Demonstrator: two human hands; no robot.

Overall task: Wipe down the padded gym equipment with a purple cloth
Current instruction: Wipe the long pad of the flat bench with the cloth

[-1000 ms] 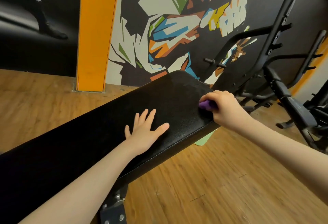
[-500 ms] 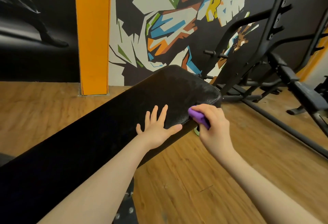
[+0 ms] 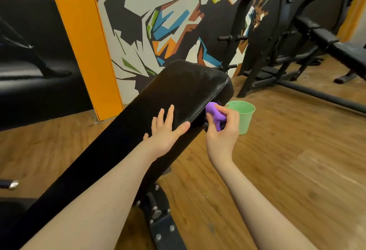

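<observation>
The left hand (image 3: 165, 130) lies flat on top of the bench pad (image 3: 184, 89) at frame centre, fingers spread and straight, thumb reaching toward the pad's right edge. It braces the pad and holds nothing.

The right hand (image 3: 222, 129) is just right of centre, fingers curled round the bunched purple cloth (image 3: 214, 114). The cloth touches the pad's right side face, just below the top seam and near the pad's far end.

A green bucket (image 3: 242, 117) stands on the wood floor (image 3: 287, 160), directly behind the right hand and just beside the pad's far corner.

Risks, as judged from this position:
- The cloth is wadded small, so only part of it meets the side face. A stroke made this way may leave strips unwiped.
- A stroke toward the far end passes close to the bucket. The knuckles or wrist could knock it over; its contents cannot be seen.
- The bench frame and its bolts (image 3: 156, 213) sit under the pad, lower centre. A low stroke could snag the cloth there.
</observation>
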